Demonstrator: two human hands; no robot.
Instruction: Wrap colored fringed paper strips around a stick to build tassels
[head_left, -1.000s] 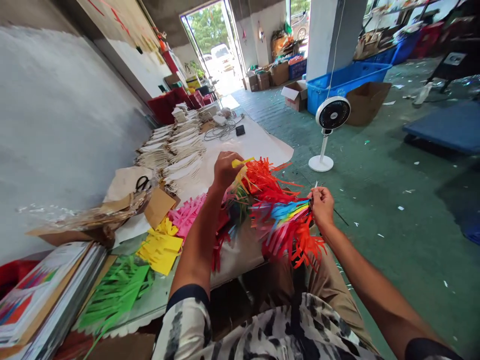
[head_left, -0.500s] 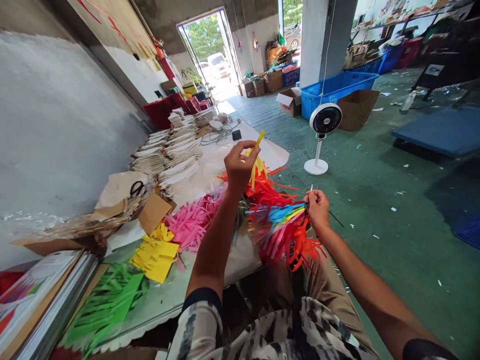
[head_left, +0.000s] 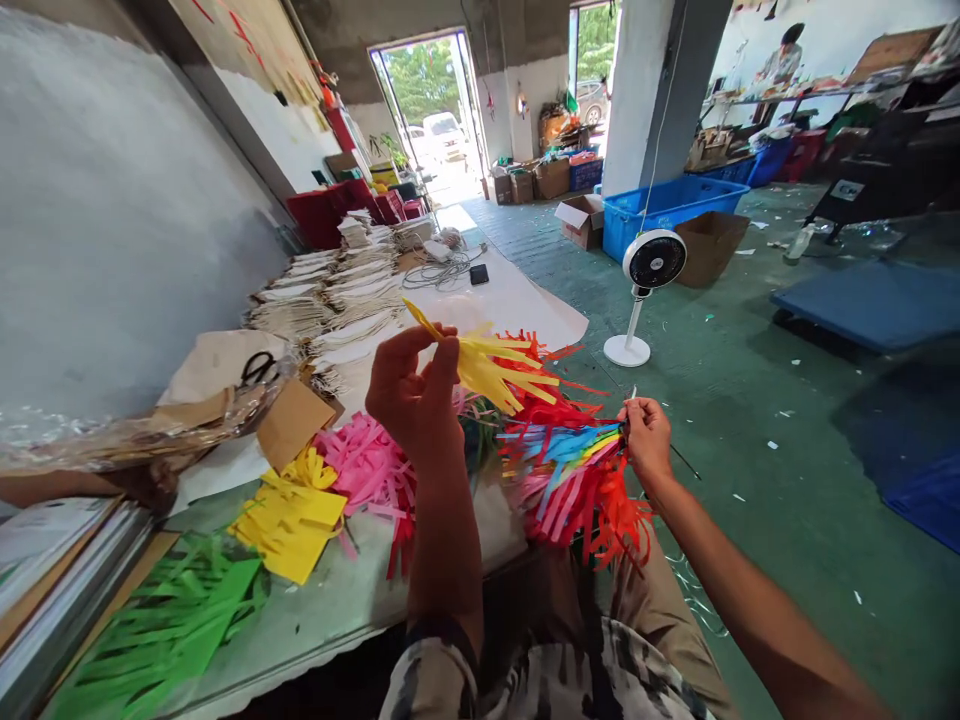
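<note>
My left hand (head_left: 416, 390) is raised over the table, thumb and fingers closed on a yellow fringed paper strip (head_left: 504, 366) whose cut ends spread to the right. My right hand (head_left: 649, 436) pinches the bound top of a multicoloured fringe tassel (head_left: 574, 465), with red, pink, blue and yellow strands hanging left and down over my lap. A thin dark rod (head_left: 686, 463) sticks out beyond that hand. Red fringe (head_left: 529, 400) lies behind the tassel. Pink fringe (head_left: 367, 465), yellow fringed sheets (head_left: 289, 528) and green fringed sheets (head_left: 169, 610) lie on the table to the left.
Stacks of pale paper (head_left: 349, 300) line the wall side, with black scissors (head_left: 259, 368) nearer. A black flat object (head_left: 478, 274) and cables lie farther back. A white fan (head_left: 654, 260) stands on the floor before a blue crate (head_left: 675, 205). Someone (head_left: 784, 60) is far right.
My left hand has moved left and nearer, bringing the yellow fringed strip out from over the red fringe. My right hand keeps its hold on the tassel. The view has shifted slightly.
</note>
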